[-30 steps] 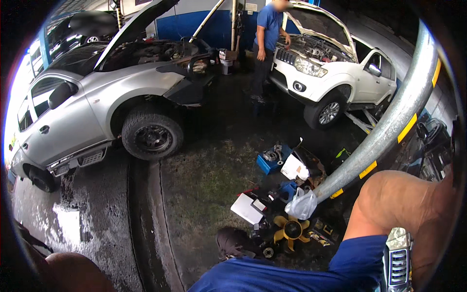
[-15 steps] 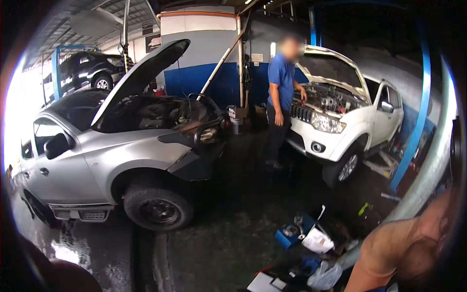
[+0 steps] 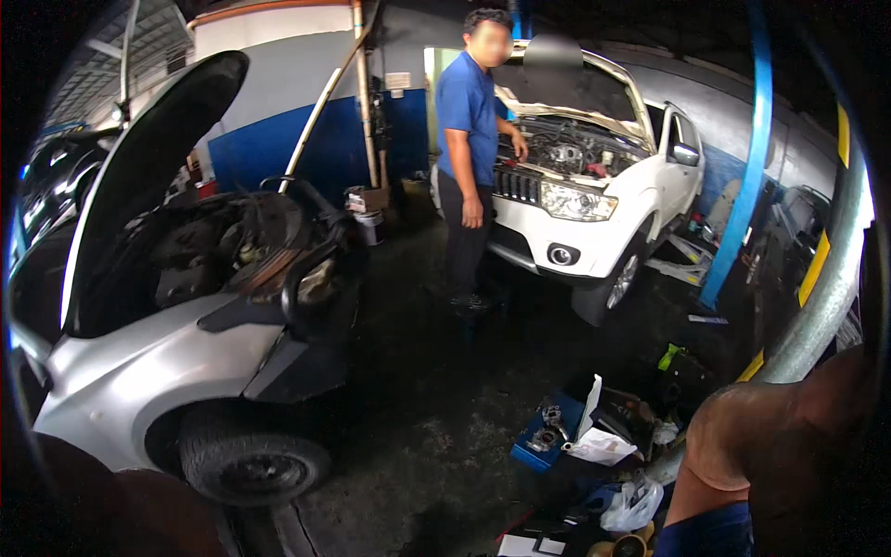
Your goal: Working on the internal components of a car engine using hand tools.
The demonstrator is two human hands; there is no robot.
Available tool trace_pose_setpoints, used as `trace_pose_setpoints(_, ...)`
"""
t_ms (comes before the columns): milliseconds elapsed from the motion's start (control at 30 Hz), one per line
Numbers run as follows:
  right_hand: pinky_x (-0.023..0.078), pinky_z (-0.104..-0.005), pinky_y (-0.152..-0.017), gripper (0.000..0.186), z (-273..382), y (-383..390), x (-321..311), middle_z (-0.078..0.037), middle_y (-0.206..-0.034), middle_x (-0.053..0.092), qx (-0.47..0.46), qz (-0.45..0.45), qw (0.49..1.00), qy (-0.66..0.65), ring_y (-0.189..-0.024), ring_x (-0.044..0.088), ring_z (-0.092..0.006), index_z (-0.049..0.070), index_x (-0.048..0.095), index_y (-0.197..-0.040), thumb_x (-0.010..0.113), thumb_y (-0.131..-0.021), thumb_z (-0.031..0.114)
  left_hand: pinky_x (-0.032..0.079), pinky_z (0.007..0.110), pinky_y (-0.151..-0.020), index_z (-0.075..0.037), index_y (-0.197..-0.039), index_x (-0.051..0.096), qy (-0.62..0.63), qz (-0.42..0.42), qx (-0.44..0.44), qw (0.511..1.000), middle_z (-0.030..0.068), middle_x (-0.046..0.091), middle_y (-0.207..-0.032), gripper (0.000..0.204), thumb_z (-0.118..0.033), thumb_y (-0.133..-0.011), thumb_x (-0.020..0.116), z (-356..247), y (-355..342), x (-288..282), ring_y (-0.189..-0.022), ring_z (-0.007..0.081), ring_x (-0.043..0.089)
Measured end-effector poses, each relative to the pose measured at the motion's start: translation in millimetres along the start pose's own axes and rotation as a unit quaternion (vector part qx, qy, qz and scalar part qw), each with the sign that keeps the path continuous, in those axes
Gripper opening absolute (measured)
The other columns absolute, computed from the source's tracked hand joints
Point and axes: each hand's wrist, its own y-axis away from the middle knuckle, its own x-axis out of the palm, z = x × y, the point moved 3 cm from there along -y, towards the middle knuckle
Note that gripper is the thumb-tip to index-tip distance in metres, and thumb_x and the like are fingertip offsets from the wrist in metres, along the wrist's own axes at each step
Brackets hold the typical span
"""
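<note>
My bent right arm (image 3: 715,436) is at the lower right beside a galvanized pole (image 3: 817,311); its hand is out of sight past the dark rim. Part of my left arm (image 3: 139,506) shows dimly at the lower left, with no hand visible. On the floor left of my right arm lie a blue case with metal parts (image 3: 531,457), white papers (image 3: 594,450) and a white plastic bag (image 3: 631,506). Farther off, a co-worker in a blue shirt (image 3: 469,121) stands at a white SUV's open front (image 3: 548,251), one hand over the engine bay.
A silver pickup (image 3: 139,353) with its bonnet raised fills the left side. A blue lift post (image 3: 738,223) stands right of the SUV. A box on a bucket (image 3: 367,209) is by the blue-and-grey wall (image 3: 260,148). The dark floor (image 3: 418,371) lies between the vehicles.
My view has lifted and then turned right, so the co-worker and SUV look nearer and the pickup sits farther left. The co-worker's head is now turned more my way.
</note>
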Motion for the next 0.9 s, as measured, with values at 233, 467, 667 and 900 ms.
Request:
trace_pose_setpoints(233, 0.049, -0.0389, -0.078, 0.037, -57, -67, 76, -0.014, -0.102, 0.066, -0.005, 0.008, 0.997, 0.08, -0.091, 0.064, -0.0309, 0.003, 0.063, -0.115, 0.071, -0.085, 0.024, 0.05, 0.038, -0.078, 0.001, -0.11, 0.06, 0.087, -0.011, 0.034, 0.996, 0.0144, 0.062, -0.096, 0.036, -0.019, -0.083, 0.071, 131, -46, 94, -0.091, 0.0293, 0.06)
trace_pose_setpoints(467, 0.051, -0.0404, -0.081, 0.037, -132, -68, 137, -0.014, -0.102, 0.067, 0.042, 0.002, 0.991, 0.129, -0.093, 0.066, -0.0323, 0.003, 0.064, -0.113, 0.073, -0.083, 0.023, 0.049, 0.039, -0.079, 0.0, -0.111, 0.06, 0.135, -0.029, 0.072, 0.988, 0.0146, 0.062, -0.096, 0.037, -0.018, -0.082, 0.072, 215, -86, 193, -0.092, 0.0298, 0.059)
trace_pose_setpoints(667, 0.053, -0.0416, -0.084, 0.037, -245, 0, 201, -0.015, -0.102, 0.069, 0.15, -0.003, 0.974, 0.168, -0.095, 0.067, -0.0335, 0.003, 0.066, -0.112, 0.075, -0.082, 0.022, 0.049, 0.039, -0.08, 0.0, -0.112, 0.059, 0.112, -0.047, 0.048, 0.991, 0.0148, 0.061, -0.097, 0.038, -0.017, -0.081, 0.072, 269, -99, 314, -0.092, 0.0303, 0.059)
trace_pose_setpoints(900, 0.054, -0.0396, -0.079, 0.037, -438, 192, 348, -0.017, -0.105, 0.068, 0.414, 0.143, 0.897, 0.067, -0.088, 0.067, -0.0308, 0.002, 0.063, -0.114, 0.076, -0.082, 0.015, 0.05, 0.044, -0.095, 0.0, -0.131, 0.055, 0.105, 0.553, -0.288, 0.775, 0.0183, 0.064, -0.119, 0.056, -0.022, -0.083, 0.074, 362, 22, 589, -0.111, 0.0349, 0.061)
